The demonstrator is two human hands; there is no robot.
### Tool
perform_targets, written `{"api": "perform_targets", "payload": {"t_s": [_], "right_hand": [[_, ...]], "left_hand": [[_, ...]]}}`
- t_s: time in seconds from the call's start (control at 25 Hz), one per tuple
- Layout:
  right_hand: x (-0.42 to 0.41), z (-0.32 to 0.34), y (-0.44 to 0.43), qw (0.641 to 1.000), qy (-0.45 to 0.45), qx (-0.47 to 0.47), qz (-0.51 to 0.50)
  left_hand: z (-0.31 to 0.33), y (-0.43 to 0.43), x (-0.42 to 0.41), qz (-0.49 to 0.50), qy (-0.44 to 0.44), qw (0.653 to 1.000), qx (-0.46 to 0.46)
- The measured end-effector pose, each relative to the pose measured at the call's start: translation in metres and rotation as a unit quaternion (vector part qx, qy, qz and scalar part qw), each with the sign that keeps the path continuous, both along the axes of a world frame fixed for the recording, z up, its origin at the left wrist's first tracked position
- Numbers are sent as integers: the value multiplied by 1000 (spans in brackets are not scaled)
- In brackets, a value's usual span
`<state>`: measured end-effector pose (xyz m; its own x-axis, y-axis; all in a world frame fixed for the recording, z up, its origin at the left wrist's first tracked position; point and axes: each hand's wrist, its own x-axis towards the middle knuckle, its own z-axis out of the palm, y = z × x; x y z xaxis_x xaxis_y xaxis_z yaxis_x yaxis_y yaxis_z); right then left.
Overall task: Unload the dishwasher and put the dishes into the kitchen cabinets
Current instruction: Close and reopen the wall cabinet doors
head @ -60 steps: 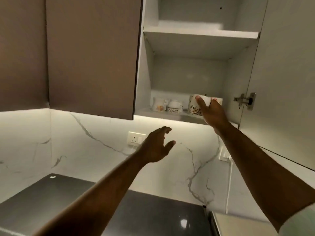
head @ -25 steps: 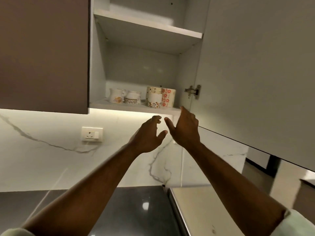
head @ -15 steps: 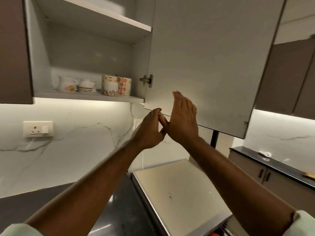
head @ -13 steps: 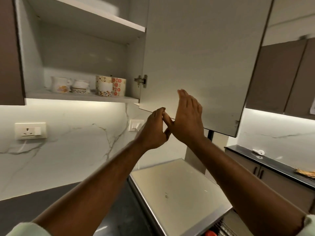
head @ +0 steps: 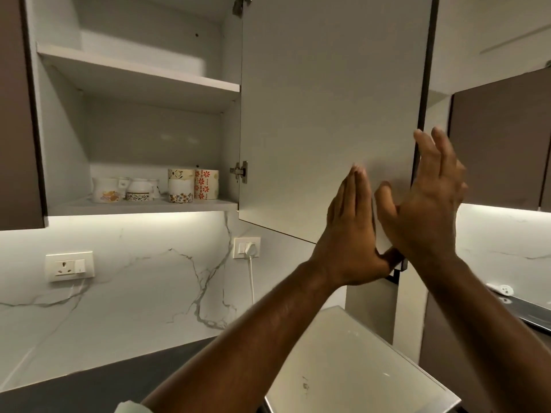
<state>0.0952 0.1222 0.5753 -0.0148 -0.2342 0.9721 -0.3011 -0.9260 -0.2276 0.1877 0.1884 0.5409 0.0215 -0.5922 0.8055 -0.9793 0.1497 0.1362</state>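
The upper cabinet stands open, its pale door [head: 322, 114] swung out toward me. On its lower shelf [head: 143, 205] sit several patterned cups: a white jug-like cup [head: 104, 189], a small floral cup [head: 138, 190], a taller floral mug [head: 179, 185] and a red-flowered mug [head: 206, 184]. My left hand [head: 353, 231] lies flat against the inside face of the door near its lower corner, thumb hooked under the bottom edge. My right hand [head: 426, 204] is at the door's free edge, fingers spread. Neither hand holds a dish.
A marble backsplash carries a socket [head: 70, 266] and a plugged-in switch plate [head: 247, 247]. A dark counter [head: 89, 389] runs below, with a steel appliance top [head: 351, 365] beside it. Brown cabinets [head: 504, 138] hang at right; the upper shelf [head: 140, 74] holds nothing visible.
My right hand left the mugs on the shelf and both hands moved right to the open door. My view swung right; my left palm now presses the door, right hand at its edge.
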Motion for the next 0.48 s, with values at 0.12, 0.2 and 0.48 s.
{"api": "perform_targets", "payload": {"t_s": [0.12,0.2,0.48], "right_hand": [[-10,6,-23,975,-20,69,212],[-13,12,-29,938,4,134,319],[-9,19,-38,853,69,221,468]], "left_hand": [[1,-18,-18,35,-25,998,-47],[-4,-26,-22,47,-1,998,-49],[-18,-38,-46,95,93,991,-2]]}}
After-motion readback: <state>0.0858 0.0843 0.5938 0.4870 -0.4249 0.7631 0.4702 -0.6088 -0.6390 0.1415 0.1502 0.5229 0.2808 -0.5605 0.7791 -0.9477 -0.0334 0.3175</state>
